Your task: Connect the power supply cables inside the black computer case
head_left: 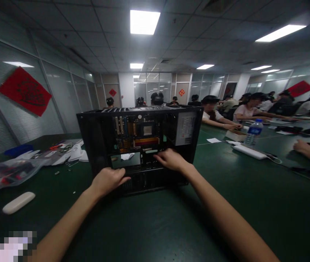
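The left hand (108, 180) and right hand (172, 160) were curled at the desktop computer case (149, 169), perhaps steadying it; I couldn't tell their grasp. It stood on the green table (149, 225), open side nearest, presumably exposing the motherboard (138, 125).

The left fingers (119, 172) were partly hidden, the label (186, 127) unreadably small, the pale thing (11, 249) pixelated and cut off.

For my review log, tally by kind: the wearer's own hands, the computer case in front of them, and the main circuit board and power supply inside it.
Hands (left hand, right hand): 2
Computer case: 1
Main circuit board: 1
Power supply: 1
Total: 5
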